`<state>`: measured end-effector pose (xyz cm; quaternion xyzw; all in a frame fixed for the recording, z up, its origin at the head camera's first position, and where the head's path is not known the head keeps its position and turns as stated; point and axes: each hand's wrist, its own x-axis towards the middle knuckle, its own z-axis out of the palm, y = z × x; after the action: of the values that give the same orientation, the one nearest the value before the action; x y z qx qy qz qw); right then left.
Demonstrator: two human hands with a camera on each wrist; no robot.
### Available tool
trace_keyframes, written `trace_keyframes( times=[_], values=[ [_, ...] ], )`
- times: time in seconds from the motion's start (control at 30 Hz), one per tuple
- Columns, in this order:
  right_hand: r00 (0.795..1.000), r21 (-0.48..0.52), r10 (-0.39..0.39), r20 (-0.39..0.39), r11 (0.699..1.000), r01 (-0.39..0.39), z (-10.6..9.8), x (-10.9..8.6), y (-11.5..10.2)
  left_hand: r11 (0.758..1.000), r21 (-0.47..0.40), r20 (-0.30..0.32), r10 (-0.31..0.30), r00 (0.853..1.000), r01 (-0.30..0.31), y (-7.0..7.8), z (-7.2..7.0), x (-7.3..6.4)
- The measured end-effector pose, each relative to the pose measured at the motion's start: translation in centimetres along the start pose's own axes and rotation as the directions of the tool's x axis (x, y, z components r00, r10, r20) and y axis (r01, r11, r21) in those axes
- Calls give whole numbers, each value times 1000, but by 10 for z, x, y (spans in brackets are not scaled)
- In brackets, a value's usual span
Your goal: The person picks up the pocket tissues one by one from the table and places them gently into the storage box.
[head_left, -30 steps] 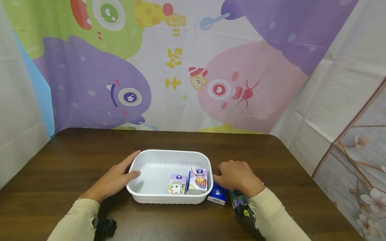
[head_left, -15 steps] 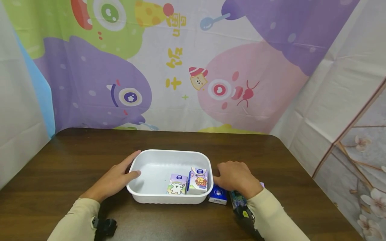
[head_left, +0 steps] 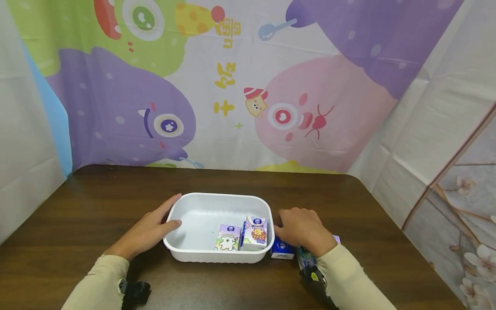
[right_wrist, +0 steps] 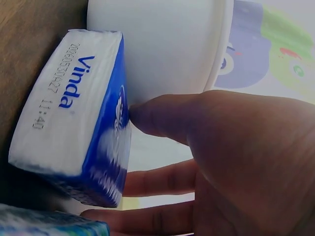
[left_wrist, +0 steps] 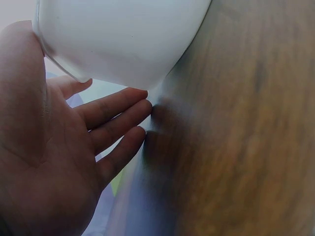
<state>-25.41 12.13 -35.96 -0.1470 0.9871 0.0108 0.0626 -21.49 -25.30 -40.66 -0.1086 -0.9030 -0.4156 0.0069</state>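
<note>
Blue packet [head_left: 282, 249] — white Vinda end [right_wrist: 61, 110] turned to the near side, long axis unclear — sits pinched in the right hand [head_left: 302, 228].

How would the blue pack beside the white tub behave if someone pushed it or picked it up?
The blue pack is probably light and slightly squashy, as its wrapper looks like thin, crinkled film. The shiny glare on its blue face suggests it could be a little slippery. Being boxy and flat-sided, it would likely slide rather than roll.
</note>
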Motion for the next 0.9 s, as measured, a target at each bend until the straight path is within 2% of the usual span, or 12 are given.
trace_keyframes(
  times=[0.2, 0.57, 0.9],
  values=[
    [1000, -11, -3, 18, 1000, 3, 2, 1, 2, 1000, 0, 2, -1, 1000, 1, 2, 0, 0],
    [1000, 4, -16, -15, 1000, 16, 1, 0, 0, 1000, -4, 7, -10, 1000, 10, 3, 0, -2],
    [1000, 26, -18, 20, 1000, 18, -1, -1, 1, 1000, -12, 2, 11, 1000, -11, 3, 0, -2]
  ],
)
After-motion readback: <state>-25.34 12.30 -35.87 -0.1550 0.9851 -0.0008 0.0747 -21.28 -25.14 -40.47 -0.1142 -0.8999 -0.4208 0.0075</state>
